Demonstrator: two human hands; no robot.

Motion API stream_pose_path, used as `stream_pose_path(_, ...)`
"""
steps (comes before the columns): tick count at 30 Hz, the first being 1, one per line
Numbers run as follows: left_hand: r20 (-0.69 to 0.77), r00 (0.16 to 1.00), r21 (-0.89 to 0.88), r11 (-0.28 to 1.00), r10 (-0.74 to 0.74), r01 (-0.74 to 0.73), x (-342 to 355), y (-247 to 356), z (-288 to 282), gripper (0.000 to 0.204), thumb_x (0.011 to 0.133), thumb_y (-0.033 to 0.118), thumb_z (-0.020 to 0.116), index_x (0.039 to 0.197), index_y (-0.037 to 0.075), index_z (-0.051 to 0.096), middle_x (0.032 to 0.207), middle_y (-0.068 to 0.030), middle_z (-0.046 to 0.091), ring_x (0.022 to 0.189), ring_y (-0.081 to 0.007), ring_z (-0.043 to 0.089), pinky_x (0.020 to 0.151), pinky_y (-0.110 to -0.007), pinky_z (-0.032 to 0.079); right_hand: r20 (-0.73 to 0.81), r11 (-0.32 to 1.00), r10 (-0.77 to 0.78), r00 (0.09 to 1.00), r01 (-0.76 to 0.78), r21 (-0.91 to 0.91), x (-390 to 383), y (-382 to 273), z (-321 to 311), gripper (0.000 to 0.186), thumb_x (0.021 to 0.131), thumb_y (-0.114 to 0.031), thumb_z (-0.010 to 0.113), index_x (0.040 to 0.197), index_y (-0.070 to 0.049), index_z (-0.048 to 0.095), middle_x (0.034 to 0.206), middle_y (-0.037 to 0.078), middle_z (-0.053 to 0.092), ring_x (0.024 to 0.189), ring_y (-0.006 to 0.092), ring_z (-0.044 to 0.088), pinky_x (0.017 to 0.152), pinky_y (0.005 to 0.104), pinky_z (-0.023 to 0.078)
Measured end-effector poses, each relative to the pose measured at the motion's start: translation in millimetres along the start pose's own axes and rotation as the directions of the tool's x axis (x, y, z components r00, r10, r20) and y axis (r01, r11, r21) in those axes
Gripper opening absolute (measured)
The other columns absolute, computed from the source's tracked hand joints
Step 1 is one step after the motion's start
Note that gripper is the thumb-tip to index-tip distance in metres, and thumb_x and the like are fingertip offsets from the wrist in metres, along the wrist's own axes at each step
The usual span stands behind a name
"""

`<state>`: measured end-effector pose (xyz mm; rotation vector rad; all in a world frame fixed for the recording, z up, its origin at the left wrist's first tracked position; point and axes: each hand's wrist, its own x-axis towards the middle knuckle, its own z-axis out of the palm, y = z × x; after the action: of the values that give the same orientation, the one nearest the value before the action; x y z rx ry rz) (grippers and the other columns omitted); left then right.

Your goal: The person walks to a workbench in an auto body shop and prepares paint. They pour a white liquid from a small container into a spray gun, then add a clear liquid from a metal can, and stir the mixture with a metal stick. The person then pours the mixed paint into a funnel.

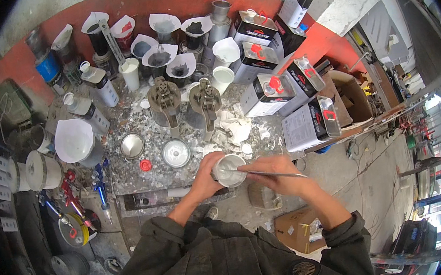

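In front of my body, just off the near edge of the bench, my left hand [206, 174] is wrapped round the side of a pale cup [229, 179]. Whitish-grey liquid, like paint, is in it. Closed on a thin stirring stick [291, 174] is my right hand [279, 183], at the right of the cup. One end of the stick reaches over the rim into the cup; the other points to the right. On the bench ahead lie a round metal lid or can [176, 153], a small open tin [132, 145] and a red cap [145, 165].
Paper-lined cups [160, 56] crowd the back of the paint-spattered bench [122, 172]. Two grey lidded pouring tins [205, 107] stand mid-bench, beside crumpled paper [235, 126]. Rectangular metal cans [310, 125] line the right. Spray guns [100, 187] hang at the left. A cardboard box [294, 229] sits on the floor.
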<state>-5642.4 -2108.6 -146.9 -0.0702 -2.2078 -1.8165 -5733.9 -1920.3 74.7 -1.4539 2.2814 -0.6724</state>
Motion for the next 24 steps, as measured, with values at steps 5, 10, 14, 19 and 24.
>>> stream_pose_path(5, -0.093, 0.993, 0.022, 0.997, -0.072, 0.074, -12.5, -7.6, 13.3, 0.092, 0.063, 0.011, 0.096, 0.143, 0.008, 0.049, 0.145, -0.0147, 0.050, 0.138, -0.0349, 0.048, 0.115, -0.044, 0.040, -0.161, 0.947, 0.181, 0.970, -0.127, 0.295, -16.7, -8.1, 37.5, 0.034, 0.098, -0.013, 0.068, 0.132, -0.012, 0.067, 0.090, 0.012, 0.072, 0.074, 0.0235, 0.069, 0.067, 0.0363, 0.054)
stream_pose_path(10, -0.156, 0.984, 0.031, 0.996, -0.084, 0.089, -16.7, 1.8, 14.9, 0.092, 0.064, 0.010, 0.096, 0.143, 0.007, 0.049, 0.144, -0.0138, 0.050, 0.137, -0.0330, 0.049, 0.115, -0.042, 0.041, -0.260, 0.830, 0.494, 0.830, -0.361, 0.426, -22.6, -14.2, 41.9, 0.030, 0.104, -0.015, 0.064, 0.132, -0.005, 0.064, 0.087, 0.004, 0.069, 0.074, 0.0096, 0.064, 0.066, 0.0260, 0.051)
stream_pose_path(14, -0.199, 0.980, 0.023, 0.999, -0.030, 0.035, -13.4, 10.8, 16.0, 0.089, 0.061, 0.006, 0.095, 0.139, 0.008, 0.052, 0.144, -0.0137, 0.052, 0.137, -0.0346, 0.050, 0.114, -0.044, 0.042, -0.276, 0.812, 0.517, 0.810, -0.363, 0.457, -7.5, -5.8, 48.7, 0.026, 0.104, -0.015, 0.063, 0.127, -0.002, 0.065, 0.090, 0.004, 0.070, 0.079, 0.0083, 0.066, 0.070, 0.0237, 0.054)
stream_pose_path(19, -0.158, 0.986, 0.017, 0.998, -0.059, 0.062, -13.9, 16.7, 11.0, 0.089, 0.062, 0.009, 0.095, 0.140, 0.009, 0.053, 0.145, -0.0129, 0.053, 0.138, -0.0349, 0.050, 0.113, -0.044, 0.043, -0.171, 0.757, 0.480, 0.861, -0.308, 0.576, -0.9, -6.1, 53.1, 0.026, 0.104, -0.018, 0.063, 0.126, -0.005, 0.067, 0.096, 0.012, 0.073, 0.084, 0.0170, 0.071, 0.074, 0.0313, 0.055)
stream_pose_path(24, -0.092, 0.994, 0.024, 0.998, -0.063, 0.066, -19.2, 19.3, -12.5, 0.089, 0.062, 0.011, 0.095, 0.140, 0.010, 0.054, 0.144, -0.0125, 0.054, 0.138, -0.0343, 0.049, 0.114, -0.044, 0.042, -0.091, 0.917, 0.150, 0.984, -0.104, 0.386, 4.7, -23.5, 9.6, 0.027, 0.100, -0.010, 0.067, 0.126, -0.005, 0.070, 0.094, 0.008, 0.072, 0.085, 0.0153, 0.068, 0.075, 0.0315, 0.053)
